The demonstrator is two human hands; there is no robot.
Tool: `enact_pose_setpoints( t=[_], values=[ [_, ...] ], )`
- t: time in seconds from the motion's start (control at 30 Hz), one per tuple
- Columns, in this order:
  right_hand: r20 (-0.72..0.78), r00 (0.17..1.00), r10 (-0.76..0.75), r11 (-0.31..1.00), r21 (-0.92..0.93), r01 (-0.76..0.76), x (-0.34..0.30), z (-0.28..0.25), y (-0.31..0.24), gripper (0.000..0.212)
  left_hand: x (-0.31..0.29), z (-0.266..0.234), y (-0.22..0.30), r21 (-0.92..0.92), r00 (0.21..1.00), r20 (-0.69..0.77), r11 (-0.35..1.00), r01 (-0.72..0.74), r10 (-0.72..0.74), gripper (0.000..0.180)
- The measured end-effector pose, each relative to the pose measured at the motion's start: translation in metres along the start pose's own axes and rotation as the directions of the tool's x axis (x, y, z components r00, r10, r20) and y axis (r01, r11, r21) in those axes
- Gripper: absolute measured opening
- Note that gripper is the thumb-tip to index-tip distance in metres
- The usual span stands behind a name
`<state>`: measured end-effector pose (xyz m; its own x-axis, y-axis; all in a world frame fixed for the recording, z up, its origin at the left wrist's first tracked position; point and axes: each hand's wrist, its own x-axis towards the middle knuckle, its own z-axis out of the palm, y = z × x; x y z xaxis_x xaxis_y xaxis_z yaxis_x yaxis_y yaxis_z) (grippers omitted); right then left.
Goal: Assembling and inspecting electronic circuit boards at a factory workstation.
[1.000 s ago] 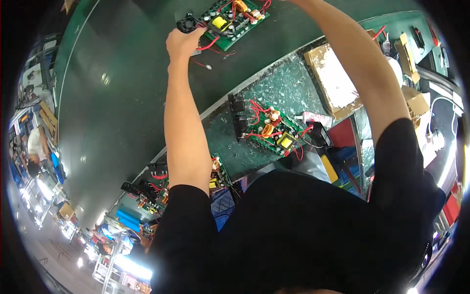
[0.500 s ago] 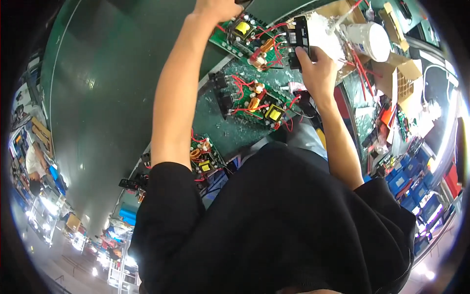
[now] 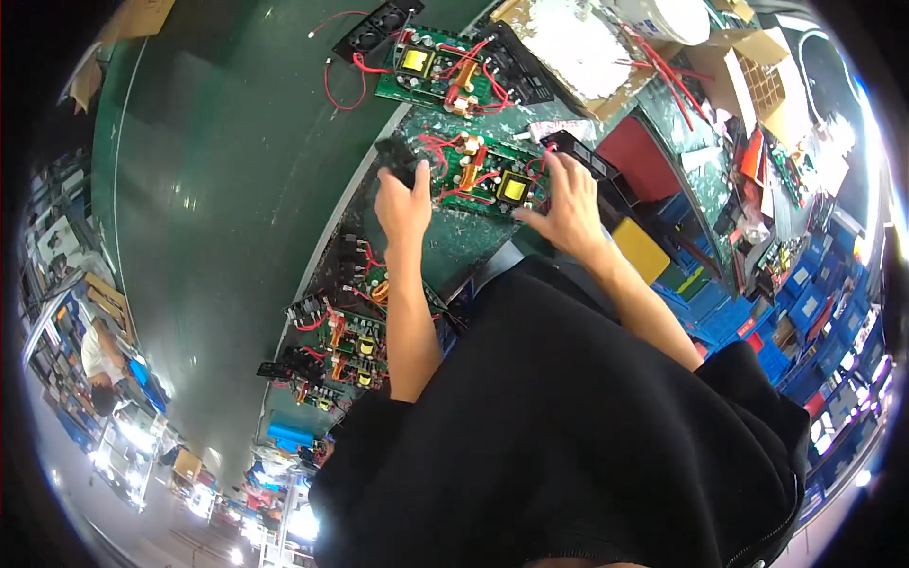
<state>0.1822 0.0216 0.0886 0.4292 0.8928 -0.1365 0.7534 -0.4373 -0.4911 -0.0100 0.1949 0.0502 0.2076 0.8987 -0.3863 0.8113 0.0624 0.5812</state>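
Note:
A green circuit board (image 3: 481, 201) with a yellow-wrapped transformer (image 3: 514, 189), copper coils and red wires lies on the bench in front of me. My left hand (image 3: 404, 210) is closed round a black end panel (image 3: 396, 154) at the board's left end, thumb and fingers on either side of it. At the right end, my right hand (image 3: 571, 210) has its thumb and fingers apart, over the board's edge and next to a black panel (image 3: 579, 151). Beyond lies a second similar board (image 3: 437, 87), wired to a black fan unit (image 3: 376, 30) at its left.
Several more boards (image 3: 355, 343) lie along the bench to my left, beside a long green surface (image 3: 222, 189). A carton of white material (image 3: 573, 52), a white bucket (image 3: 674, 17) and red wires (image 3: 660, 64) are at the far right. Blue bins (image 3: 721, 320) stand right.
Both hands have left the far board and come back to the nearer one. The far board's fan unit and black panel now lie released. My view has shifted.

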Motion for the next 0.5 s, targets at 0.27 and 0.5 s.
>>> enact_pose_setpoints(
  t=[0.27,0.5],
  values=[
    [0.129,0.992,-0.01,0.997,-0.069,0.019,-0.006,0.026,0.004,0.121,-0.045,0.014,0.027,0.519,0.835,-0.338,0.826,-0.22,0.435,0.059],
    [0.129,0.991,0.034,0.998,-0.055,-0.027,0.002,0.023,-0.009,0.123,-0.017,0.022,0.061,0.362,0.479,0.615,0.316,-0.877,0.626,0.115]
  ],
)
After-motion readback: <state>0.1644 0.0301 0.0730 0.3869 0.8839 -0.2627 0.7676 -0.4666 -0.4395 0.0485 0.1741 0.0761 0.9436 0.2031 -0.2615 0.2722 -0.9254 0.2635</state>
